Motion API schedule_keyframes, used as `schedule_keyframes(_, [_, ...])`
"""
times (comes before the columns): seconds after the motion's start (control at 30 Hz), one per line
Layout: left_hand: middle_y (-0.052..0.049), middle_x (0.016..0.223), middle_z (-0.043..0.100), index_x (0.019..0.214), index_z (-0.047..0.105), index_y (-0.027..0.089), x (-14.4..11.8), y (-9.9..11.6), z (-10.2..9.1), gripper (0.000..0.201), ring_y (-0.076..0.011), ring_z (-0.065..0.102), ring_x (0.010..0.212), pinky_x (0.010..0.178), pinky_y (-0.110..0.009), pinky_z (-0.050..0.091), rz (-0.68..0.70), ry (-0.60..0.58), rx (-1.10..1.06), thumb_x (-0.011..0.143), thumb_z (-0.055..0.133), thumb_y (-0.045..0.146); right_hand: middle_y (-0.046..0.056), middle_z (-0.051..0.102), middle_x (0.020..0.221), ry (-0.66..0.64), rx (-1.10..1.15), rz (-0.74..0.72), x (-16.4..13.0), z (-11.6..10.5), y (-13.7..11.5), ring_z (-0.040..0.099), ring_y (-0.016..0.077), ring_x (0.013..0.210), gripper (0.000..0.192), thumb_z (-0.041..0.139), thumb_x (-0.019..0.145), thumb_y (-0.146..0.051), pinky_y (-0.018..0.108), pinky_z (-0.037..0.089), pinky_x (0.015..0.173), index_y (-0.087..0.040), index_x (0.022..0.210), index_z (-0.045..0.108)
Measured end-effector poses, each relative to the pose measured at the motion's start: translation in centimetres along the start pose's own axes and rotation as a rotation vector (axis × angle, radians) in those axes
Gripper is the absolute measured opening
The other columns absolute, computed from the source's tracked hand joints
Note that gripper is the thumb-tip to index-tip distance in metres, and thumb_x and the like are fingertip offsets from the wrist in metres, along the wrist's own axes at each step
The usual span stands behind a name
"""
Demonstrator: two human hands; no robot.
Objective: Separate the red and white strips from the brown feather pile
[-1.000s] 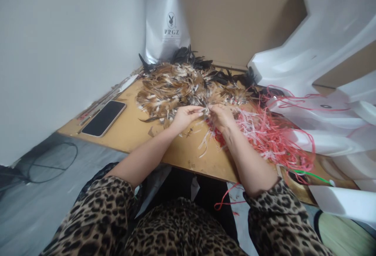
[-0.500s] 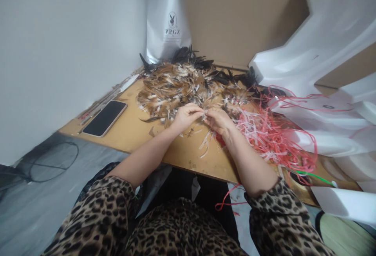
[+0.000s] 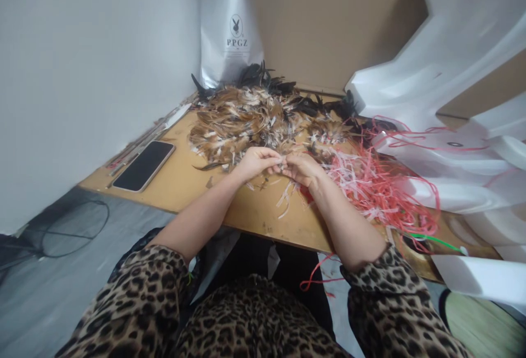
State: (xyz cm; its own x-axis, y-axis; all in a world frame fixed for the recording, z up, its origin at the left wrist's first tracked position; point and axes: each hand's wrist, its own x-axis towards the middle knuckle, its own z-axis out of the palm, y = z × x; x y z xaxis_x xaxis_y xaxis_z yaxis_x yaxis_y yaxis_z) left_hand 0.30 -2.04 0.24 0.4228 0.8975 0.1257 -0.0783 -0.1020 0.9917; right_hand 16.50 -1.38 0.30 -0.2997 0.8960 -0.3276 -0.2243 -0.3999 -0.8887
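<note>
Head view: we see the wooden board point(image 3: 184, 180) crowded on most sides. A white wall runs along its left edge, cardboard and a white bag point(image 3: 230, 29) close off the far edge, and white foam pieces point(image 3: 444, 90) press in from the right. Open room is only at the near edge, toward the lap, plus a bare strip between the phone point(image 3: 143, 165) and the hands.

The left hand point(image 3: 255, 163) and right hand point(image 3: 302, 168) meet fingertip to fingertip at the board's middle, just in front of the feather pile point(image 3: 255, 120). Both are closed in a pinch on a small feather bundle point(image 3: 283, 165), tiny and mostly hidden by the fingers. We think its long axis runs left to right between the two pinches, but the view is too poor to be sure.

What shows of the bundle is pale, whitish with a brown tinge. White strips point(image 3: 287, 199) hang below the hands onto the board. The pile behind is brown and white, black at the far edge. A tangle of red and pink strips point(image 3: 378, 188) lies just right of the right hand.
</note>
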Motion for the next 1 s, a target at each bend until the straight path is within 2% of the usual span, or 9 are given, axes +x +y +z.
schedule_keyframes(0.1, [-0.006, 0.063, 0.066, 0.079, 0.063, 0.008, 0.2, -0.3, -0.1, 0.023, -0.0099, 0.061, 0.055, 0.052, -0.021, 0.047, -0.032, -0.004, -0.002, 0.068, 0.068, 0.027, 0.000, 0.060, 0.050, 0.074, -0.104, -0.030, 0.3, -0.2, 0.3, 0.054, 0.0069, 0.046, 0.012, 0.067, 0.059, -0.015, 0.017, 0.049, 0.048, -0.014, 0.054, 0.057])
schedule_keyframes(0.2, [-0.006, 0.063, 0.065, 0.076, 0.061, 0.007, 0.5, -0.7, 0.1, 0.015, -0.0101, 0.061, 0.054, 0.051, -0.020, 0.048, -0.129, 0.038, 0.026, 0.070, 0.066, 0.019, 0.001, 0.060, 0.050, 0.149, -0.318, -0.102, 0.3, -0.5, 0.3, 0.051, 0.0068, 0.043, 0.011, 0.071, 0.058, -0.019, 0.019, 0.046, 0.044, -0.014, 0.055, 0.062])
schedule_keyframes(0.3, [-0.007, 0.064, 0.065, 0.072, 0.060, 0.006, 0.7, -1.2, 0.3, 0.007, -0.0100, 0.061, 0.053, 0.051, -0.021, 0.048, -0.213, 0.073, 0.061, 0.072, 0.063, 0.013, 0.000, 0.058, 0.047, 0.134, -0.604, -0.162, 0.1, -0.9, 0.0, 0.044, 0.0064, 0.039, 0.013, 0.071, 0.057, -0.025, 0.019, 0.036, 0.037, -0.014, 0.055, 0.064])
schedule_keyframes(0.43, [-0.008, 0.068, 0.066, 0.072, 0.060, 0.007, 1.0, -2.0, 0.2, 0.007, -0.0103, 0.062, 0.054, 0.053, -0.022, 0.049, -0.246, 0.117, 0.045, 0.072, 0.063, 0.013, -0.004, 0.049, 0.039, 0.180, -0.901, -0.281, -0.3, -1.4, -0.5, 0.035, 0.0050, 0.038, 0.020, 0.069, 0.057, -0.030, 0.020, 0.027, 0.039, -0.014, 0.048, 0.059])
schedule_keyframes(0.63, [-0.006, 0.065, 0.064, 0.076, 0.059, 0.007, 1.4, -3.0, 0.1, 0.004, -0.0095, 0.061, 0.053, 0.054, -0.022, 0.050, -0.291, 0.139, 0.086, 0.073, 0.060, 0.010, -0.002, 0.058, 0.054, 0.040, -0.923, -0.317, -0.4, -1.8, -0.5, 0.044, 0.0072, 0.048, 0.019, 0.062, 0.063, -0.032, 0.021, 0.034, 0.049, -0.013, 0.064, 0.065])
schedule_keyframes(0.83, [-0.004, 0.063, 0.065, 0.075, 0.062, 0.008, 1.5, -3.1, 0.1, 0.004, -0.0076, 0.059, 0.053, 0.055, -0.021, 0.049, -0.283, 0.105, 0.174, 0.073, 0.058, 0.007, 0.001, 0.062, 0.061, 0.025, -0.973, -0.425, -0.5, -0.9, -0.8, 0.048, 0.0088, 0.054, 0.021, 0.061, 0.064, -0.032, 0.022, 0.037, 0.055, -0.011, 0.065, 0.066])
schedule_keyframes(1.0, [-0.004, 0.062, 0.065, 0.073, 0.066, 0.008, 1.1, -2.9, -0.4, 0.008, -0.0074, 0.058, 0.052, 0.059, -0.022, 0.049, -0.240, 0.039, 0.285, 0.071, 0.059, 0.010, 0.003, 0.063, 0.061, 0.061, -0.897, -0.448, 0.5, -0.4, 0.0, 0.050, 0.0098, 0.054, 0.022, 0.062, 0.064, -0.033, 0.022, 0.038, 0.055, -0.011, 0.064, 0.065])
